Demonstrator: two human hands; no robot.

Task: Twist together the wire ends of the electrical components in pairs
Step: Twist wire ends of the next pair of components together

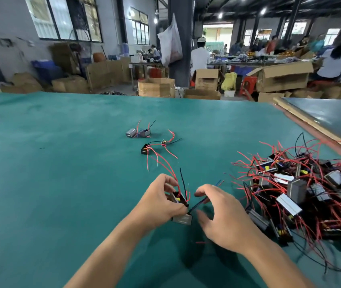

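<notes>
On the green tabletop the person's left hand holds a small black component just above the surface, its grip closed around the part with thumb and fingertips on opposite sides. Red wires and one black wire rise from it, away from the person. Touching the underside of that hand lies a silver component, and a dark wire runs from it up to the right and under the index finger of the right hand. The right hand's fingers are curved over this wire with the thumb held apart below (the thumb is blurred), so I cannot tell whether its grip actually pinches the wire; blue and red wire tips show just beyond the fingers. To the right, close to the right hand, sits a big pile of components, silver and black blocks tangled in red and black wires. Farther out on the tabletop lie two joined pairs, one of silver blocks and, nearer, a dark one with long red wires. Beyond the tabletop edge stand cardboard boxes, and people work at other benches.
</notes>
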